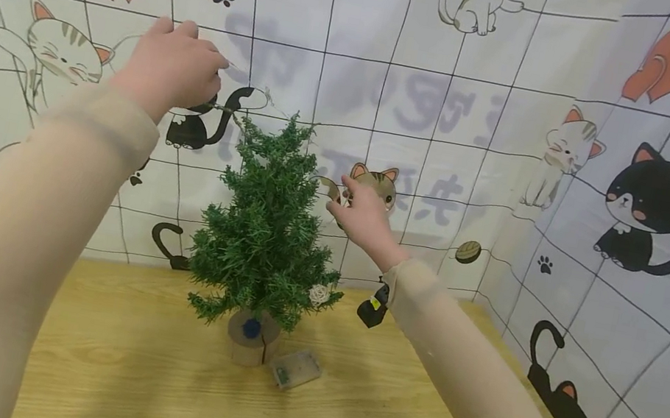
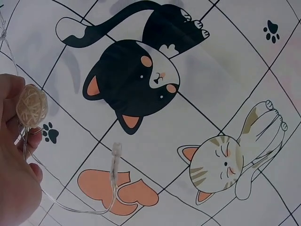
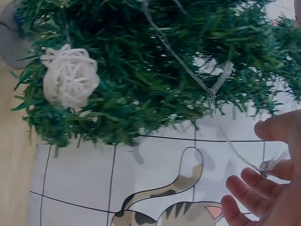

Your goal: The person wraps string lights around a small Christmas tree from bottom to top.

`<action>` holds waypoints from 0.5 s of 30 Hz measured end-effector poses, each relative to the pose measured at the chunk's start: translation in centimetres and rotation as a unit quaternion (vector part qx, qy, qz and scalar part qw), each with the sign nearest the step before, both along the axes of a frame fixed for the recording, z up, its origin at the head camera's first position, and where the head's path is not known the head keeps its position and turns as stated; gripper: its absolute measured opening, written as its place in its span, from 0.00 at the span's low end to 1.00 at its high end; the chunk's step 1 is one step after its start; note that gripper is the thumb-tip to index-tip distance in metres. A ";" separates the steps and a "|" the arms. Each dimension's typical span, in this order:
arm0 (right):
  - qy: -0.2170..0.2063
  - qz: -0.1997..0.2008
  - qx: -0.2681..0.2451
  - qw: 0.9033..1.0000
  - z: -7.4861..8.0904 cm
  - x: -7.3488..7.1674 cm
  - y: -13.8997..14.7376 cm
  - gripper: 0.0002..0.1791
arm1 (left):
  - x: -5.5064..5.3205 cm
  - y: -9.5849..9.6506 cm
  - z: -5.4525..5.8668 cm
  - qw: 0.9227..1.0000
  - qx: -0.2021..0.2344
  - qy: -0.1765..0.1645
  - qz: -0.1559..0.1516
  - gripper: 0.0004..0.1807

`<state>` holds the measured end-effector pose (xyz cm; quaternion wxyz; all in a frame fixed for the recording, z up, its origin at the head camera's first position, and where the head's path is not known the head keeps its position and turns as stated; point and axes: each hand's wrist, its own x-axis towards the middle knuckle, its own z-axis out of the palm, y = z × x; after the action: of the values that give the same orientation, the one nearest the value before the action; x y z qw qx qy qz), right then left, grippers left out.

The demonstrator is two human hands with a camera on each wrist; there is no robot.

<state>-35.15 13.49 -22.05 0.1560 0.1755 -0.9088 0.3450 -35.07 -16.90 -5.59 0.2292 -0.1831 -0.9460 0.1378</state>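
On the wooden table (image 1: 145,370), seen from the head camera, a small green tree (image 1: 267,227) stands at centre; the left hand (image 1: 173,67) at 11 o'clock grips a thin light string (image 1: 251,112) running to the treetop, while the right hand (image 1: 363,218) at 3 o'clock of the tree holds the string's other part. At 9 o'clock in the left wrist view, fingers (image 2: 14,141) pinch the wire beside a rattan ball (image 2: 32,106), an LED bulb (image 2: 115,157) dangling at 6 o'clock. At 4 o'clock in the right wrist view, loosely curled fingers (image 3: 249,188) pinch the wire below the branches, where a white ball (image 3: 70,77) sits at 9 o'clock.
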 end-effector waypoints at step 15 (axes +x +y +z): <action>-0.110 0.068 -0.100 0.987 -2.7 -1.3 -0.1 0.21 | -1.1 -3.0 -2.1 0.969 0.128 -0.202 0.061 0.30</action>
<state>-36.49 13.40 -24.75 0.0481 0.1811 -0.8672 0.4613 -36.17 -19.90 -7.70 0.0457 -0.1180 -0.9919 -0.0108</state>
